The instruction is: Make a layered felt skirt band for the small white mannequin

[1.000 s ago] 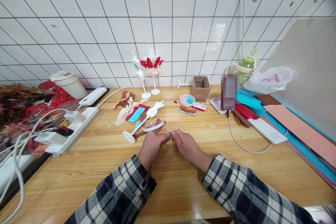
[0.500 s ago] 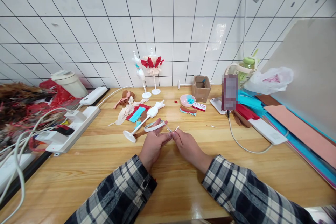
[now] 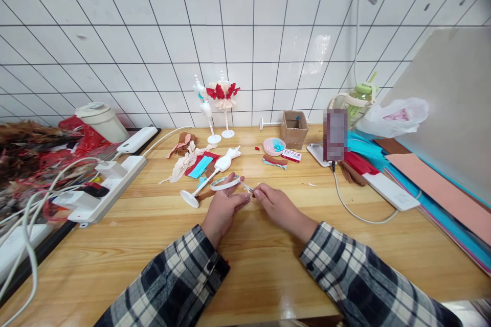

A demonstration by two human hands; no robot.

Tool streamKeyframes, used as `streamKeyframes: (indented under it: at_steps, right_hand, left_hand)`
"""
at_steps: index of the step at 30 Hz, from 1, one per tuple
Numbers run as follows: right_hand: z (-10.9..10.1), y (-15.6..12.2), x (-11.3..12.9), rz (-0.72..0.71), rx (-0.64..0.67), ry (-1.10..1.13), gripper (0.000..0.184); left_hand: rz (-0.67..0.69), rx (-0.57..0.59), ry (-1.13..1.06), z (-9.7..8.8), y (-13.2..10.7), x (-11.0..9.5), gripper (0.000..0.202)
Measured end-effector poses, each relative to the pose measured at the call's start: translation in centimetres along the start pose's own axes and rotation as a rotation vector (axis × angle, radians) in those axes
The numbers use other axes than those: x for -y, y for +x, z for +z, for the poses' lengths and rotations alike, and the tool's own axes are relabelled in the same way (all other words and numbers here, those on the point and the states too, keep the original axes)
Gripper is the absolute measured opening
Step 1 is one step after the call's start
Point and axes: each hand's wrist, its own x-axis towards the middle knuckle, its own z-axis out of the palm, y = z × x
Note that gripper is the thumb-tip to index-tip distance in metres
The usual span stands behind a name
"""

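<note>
My left hand (image 3: 225, 209) is closed around a narrow roll of white tape (image 3: 227, 184), its ring hooked over the fingers. A thin strip runs from the roll toward my right hand (image 3: 274, 205). That hand is pinched on something small and greyish at the strip's end, too small to name. Just behind my left hand a white mini dress form (image 3: 227, 160) lies tilted, its round base toward me. Beside it are scraps of blue fabric (image 3: 201, 167) and cream fabric (image 3: 184, 163).
Two dress forms stand at the wall, one in a red-and-cream dress (image 3: 224, 94). Farther right are a pink bowl (image 3: 269, 150), a cardboard box (image 3: 294, 130) and a phone (image 3: 335, 135). A power strip (image 3: 113, 189) lies left; fabric sheets (image 3: 441, 179) lie right.
My right hand has drawn slightly right and up, away from my left fingertips. The white piece that stuck up between the fingertips no longer shows there. My left hand has barely moved.
</note>
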Motion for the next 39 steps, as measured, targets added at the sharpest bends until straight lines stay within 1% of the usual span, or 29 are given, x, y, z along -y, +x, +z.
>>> streamKeyframes:
  at_steps: [3, 8, 14, 17, 20, 27, 34, 39]
  right_hand:
    - [-0.5, 0.1, -0.4, -0.009, 0.037, 0.017, 0.033]
    - [-0.2, 0.2, -0.6, -0.001, 0.057, 0.029, 0.037]
    - [-1.0, 0.2, -0.8, 0.019, -0.001, -0.005, 0.038]
    - [-1.2, 0.2, -0.7, 0.016, 0.047, 0.02, 0.039]
    - [-0.6, 0.0, -0.3, -0.014, 0.087, 0.02, 0.038]
    - [0.9, -0.1, 0.1, -0.008, -0.003, 0.001, 0.031]
    - [1.4, 0.0, 0.4, 0.035, -0.025, -0.039, 0.026]
    - [2.0, -0.1, 0.5, 0.028, -0.064, -0.031, 0.026]
  left_hand:
    - [-0.01, -0.004, 0.023, 0.1, -0.1, -0.1, 0.089]
    - [0.025, 0.01, 0.093, -0.2, 0.1, 0.2, 0.092]
    - [0.061, 0.011, 0.085, -0.7, 0.5, 0.3, 0.093]
    - [0.069, -0.013, 0.08, -0.8, 0.6, 0.3, 0.094]
    - [0.087, -0.014, 0.107, -0.8, 0.6, 0.3, 0.091]
    - [0.133, 0.005, 0.254, -0.8, 0.6, 0.6, 0.09]
    - [0.121, 0.003, 0.221, -0.4, 0.4, 0.6, 0.094]
    - [0.131, 0.014, 0.229, -0.4, 0.3, 0.6, 0.092]
